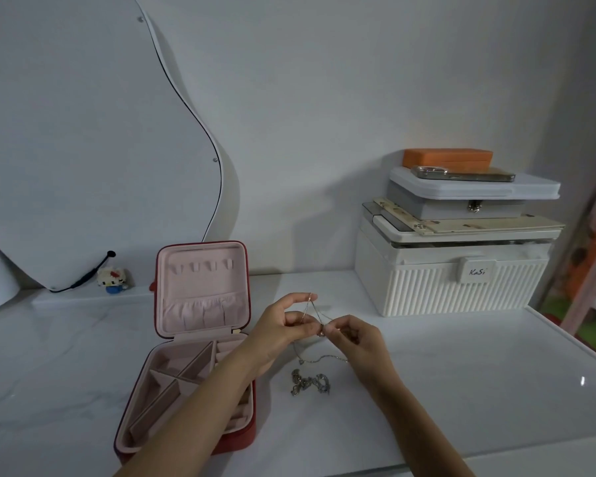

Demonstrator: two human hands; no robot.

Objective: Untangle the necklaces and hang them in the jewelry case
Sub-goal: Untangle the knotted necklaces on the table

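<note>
**A:** Two hands on one knot. The left hand pinches a thin silvery chain necklace between thumb and forefinger, with a loop of it rising over the raised forefinger. The right hand has its fingertips curled in against the same chain, just beside the left thumb. Both hold it above the white marble-patterned tabletop.

**B:** So the snarl sits where the fingertips meet?

**A:** I'd judge so, though the links are too fine to see. The chain's tail drops to the table and trails towards a small heap of darker silver necklaces, which lies below the hands and looks tangled.

**B:** How should the step be done?

**A:** Gently. Keep the left pinch as an anchor and let the right fingertips tease the strands apart sideways instead of pulling lengthwise, which would probably tighten the knot. Lowering it onto the table to spread the loops flat may help.

**B:** And where does it go?

**A:** The red square jewellery case with pale pink lining stands open just left of the hands. A row of small pink hook tabs in its upright lid is bare, so nothing is hung. Free the clasp end first, then carry it across without dragging the tail through the heap.
</note>
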